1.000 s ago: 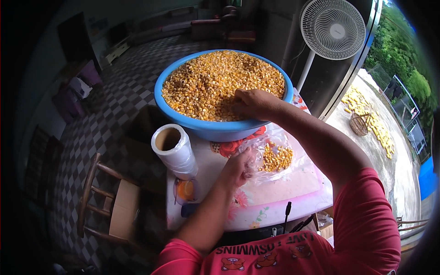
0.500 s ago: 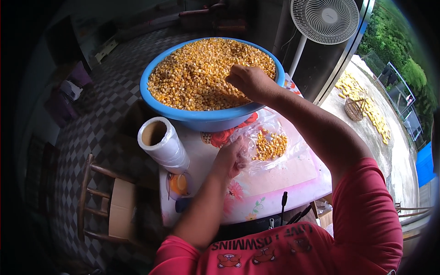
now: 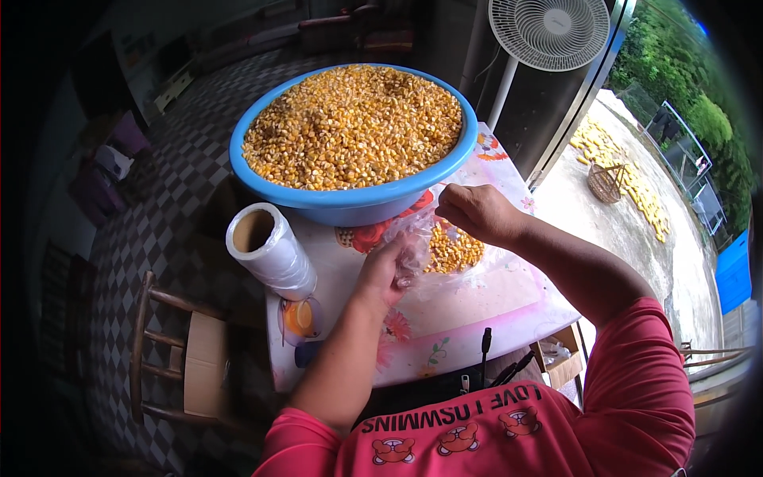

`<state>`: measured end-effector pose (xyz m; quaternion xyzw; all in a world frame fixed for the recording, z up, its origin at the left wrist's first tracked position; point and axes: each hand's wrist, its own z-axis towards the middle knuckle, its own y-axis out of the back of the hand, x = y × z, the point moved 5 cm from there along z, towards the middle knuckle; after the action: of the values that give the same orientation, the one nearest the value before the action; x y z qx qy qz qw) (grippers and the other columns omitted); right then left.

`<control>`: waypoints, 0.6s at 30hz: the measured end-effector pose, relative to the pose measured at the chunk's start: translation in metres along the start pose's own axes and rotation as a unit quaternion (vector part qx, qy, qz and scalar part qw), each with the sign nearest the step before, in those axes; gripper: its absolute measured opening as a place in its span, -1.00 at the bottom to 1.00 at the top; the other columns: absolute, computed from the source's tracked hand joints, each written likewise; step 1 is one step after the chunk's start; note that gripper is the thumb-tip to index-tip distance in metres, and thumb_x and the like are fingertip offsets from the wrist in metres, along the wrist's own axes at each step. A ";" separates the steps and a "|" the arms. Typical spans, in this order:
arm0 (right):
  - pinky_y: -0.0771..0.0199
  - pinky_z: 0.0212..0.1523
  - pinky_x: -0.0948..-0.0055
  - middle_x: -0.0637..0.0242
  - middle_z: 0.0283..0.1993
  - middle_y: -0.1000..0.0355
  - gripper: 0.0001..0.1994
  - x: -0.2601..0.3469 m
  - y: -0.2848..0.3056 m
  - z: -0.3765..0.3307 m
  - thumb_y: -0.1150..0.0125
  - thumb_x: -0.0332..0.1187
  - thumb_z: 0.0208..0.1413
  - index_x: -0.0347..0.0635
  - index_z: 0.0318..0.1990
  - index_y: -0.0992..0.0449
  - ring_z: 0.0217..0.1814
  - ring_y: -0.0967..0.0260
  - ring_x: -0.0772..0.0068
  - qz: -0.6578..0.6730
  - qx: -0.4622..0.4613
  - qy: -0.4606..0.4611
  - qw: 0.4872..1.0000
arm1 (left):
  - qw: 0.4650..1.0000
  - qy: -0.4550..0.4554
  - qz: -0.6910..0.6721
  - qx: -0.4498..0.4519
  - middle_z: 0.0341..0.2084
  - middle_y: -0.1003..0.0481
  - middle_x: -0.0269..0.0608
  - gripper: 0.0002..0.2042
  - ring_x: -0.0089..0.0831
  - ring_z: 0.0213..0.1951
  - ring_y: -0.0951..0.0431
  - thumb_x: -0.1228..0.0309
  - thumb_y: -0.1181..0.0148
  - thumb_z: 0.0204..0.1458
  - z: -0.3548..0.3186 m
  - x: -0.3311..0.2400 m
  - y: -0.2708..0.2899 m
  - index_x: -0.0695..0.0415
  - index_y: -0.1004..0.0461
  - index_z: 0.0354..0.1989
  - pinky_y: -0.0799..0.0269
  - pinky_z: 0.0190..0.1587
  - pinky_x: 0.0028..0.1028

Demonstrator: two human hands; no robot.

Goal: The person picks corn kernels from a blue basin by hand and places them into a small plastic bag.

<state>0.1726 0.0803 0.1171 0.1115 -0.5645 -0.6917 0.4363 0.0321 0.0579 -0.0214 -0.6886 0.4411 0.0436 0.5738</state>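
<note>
A clear plastic bag (image 3: 415, 240) lies on the table with loose yellow corn kernels (image 3: 455, 251) inside it. My left hand (image 3: 388, 264) is closed on the left side of the bag, by its opening. Just above the bag's far right part, my right hand (image 3: 479, 215) is curled into a fist, knuckles up; whatever it may hold is hidden under the fingers. Behind both hands stands a wide blue basin (image 3: 350, 195), heaped with corn kernels (image 3: 350, 131) nearly to the rim.
Left of my left arm, a roll of clear plastic bags (image 3: 274, 253) stands on the flower-patterned table (image 3: 485, 306). A wooden chair (image 3: 163, 338) is at the left. Beyond the table are a white fan (image 3: 550, 32) and, outside, a wicker basket (image 3: 606, 183) beside spread corn cobs (image 3: 628, 179).
My right hand has come from over the kernels in the basin, nearer and to the right, to the bag. My left hand keeps its grip on the bag. The whole view has shifted slightly.
</note>
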 end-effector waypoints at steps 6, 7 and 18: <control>-0.40 -0.40 0.22 0.18 -0.47 -0.36 -0.82 -0.038 -0.027 -0.012 -0.12 -0.27 0.02 -0.18 -0.41 -0.33 -0.39 -0.37 0.10 -0.100 0.022 0.021 0.995 | 1.000 -0.027 -0.009 -0.002 -0.60 -0.38 -0.41 -0.75 -0.71 -0.79 -0.11 0.24 0.06 0.14 -0.001 -0.005 -0.009 0.09 -0.37 -0.11 0.04 -0.79 -0.69; -0.40 -0.37 0.23 0.18 -0.45 -0.36 -0.83 -0.043 -0.027 -0.012 -0.13 -0.30 0.00 -0.18 -0.43 -0.35 -0.35 -0.36 0.11 -0.101 -0.009 0.043 0.994 | 0.999 -0.026 -0.007 0.017 -0.57 -0.40 -0.39 -0.76 -0.70 -0.79 -0.11 0.25 0.07 0.15 0.001 -0.004 -0.006 0.09 -0.37 -0.11 0.04 -0.79 -0.69; -0.40 -0.37 0.28 0.12 -0.44 -0.36 -0.92 -0.007 0.006 0.005 -0.10 -0.40 0.05 -0.21 -0.39 -0.39 -0.40 -0.37 0.07 -0.009 -0.063 0.019 0.998 | 0.998 -0.046 0.014 0.036 -0.52 -0.42 -0.43 -0.72 -0.70 -0.71 -0.26 0.20 -0.03 0.10 0.007 0.000 0.002 0.08 -0.38 -0.11 0.02 -0.78 -0.69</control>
<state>0.1764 0.0892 0.1217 0.1025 -0.5107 -0.7275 0.4466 0.0341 0.0641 -0.0248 -0.6585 0.4250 0.0672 0.6175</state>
